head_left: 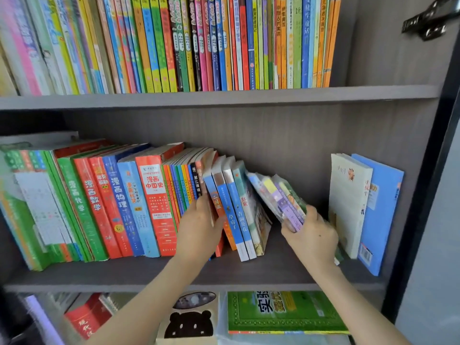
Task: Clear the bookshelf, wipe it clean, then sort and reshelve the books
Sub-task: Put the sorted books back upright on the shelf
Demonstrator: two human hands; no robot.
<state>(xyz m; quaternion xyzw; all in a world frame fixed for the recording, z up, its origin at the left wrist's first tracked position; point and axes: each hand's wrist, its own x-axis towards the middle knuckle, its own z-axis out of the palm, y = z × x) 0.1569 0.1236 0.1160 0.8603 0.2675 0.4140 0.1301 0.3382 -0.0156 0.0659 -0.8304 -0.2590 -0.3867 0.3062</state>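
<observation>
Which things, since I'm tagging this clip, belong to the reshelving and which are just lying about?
In the job: left hand gripping the leaning books; right hand holding a bundle of thin books; middle shelf; two books propped at the right.
Lying about: green book and bear-cover book lying flat below; black hinge.

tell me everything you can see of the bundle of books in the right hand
The bundle of thin books is a handful of slim paperbacks with glossy purple, yellow and green spines, slightly blurred. It tilts steeply leftward over the middle shelf, gripped at its lower end by the right hand.
</observation>
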